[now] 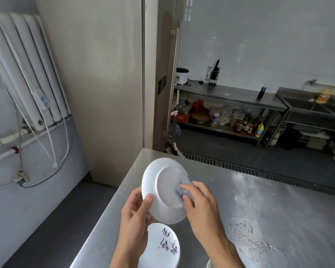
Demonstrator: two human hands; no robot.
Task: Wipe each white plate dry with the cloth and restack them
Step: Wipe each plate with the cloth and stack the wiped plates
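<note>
Left hand (136,213) grips white plate (159,190) rim, mid-frame, underside up. Right hand (199,204) presses grey cloth (182,187) on base. Inscribed plate (162,246) below on steel table (259,200); possibly another bottom right. Wiping midway; restacking left.

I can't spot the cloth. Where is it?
In the head view, the cloth is centre frame, pressed by the right hand against the underside of the plate held by the left hand.

Looks like a commercial kitchen. Shows a steel worktable (259,200) at lower right, plus a rice cooker (182,76), sauce bottles (246,127) and a steel sink (306,105) at right.
</note>
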